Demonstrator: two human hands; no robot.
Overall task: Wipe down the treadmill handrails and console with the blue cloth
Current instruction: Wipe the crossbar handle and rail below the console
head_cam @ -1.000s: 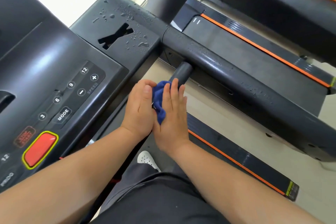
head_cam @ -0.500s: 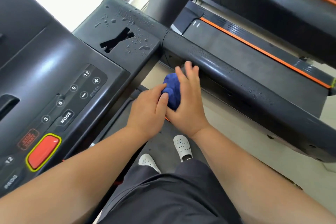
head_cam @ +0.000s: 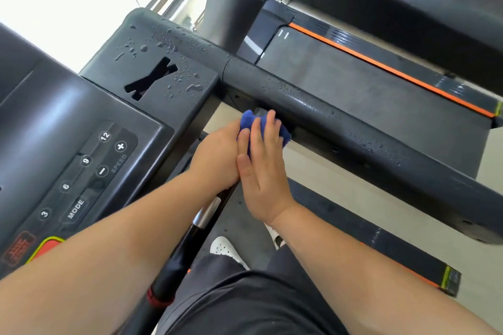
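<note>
at frame centre the blue cloth point(head_cam: 254, 124) is bunched, pressed between left hand point(head_cam: 217, 156) and flat right hand point(head_cam: 265, 171) under the droplet-beaded handrail point(head_cam: 353, 128).

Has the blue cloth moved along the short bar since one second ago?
Yes. The blue cloth moved up the short bar toward the wet handrail, now almost touching it.

Bare forearms with no sleeves, dark grey shorts point(head_cam: 245, 304), and white perforated clogs point(head_cam: 226, 250) on the feet.
</note>
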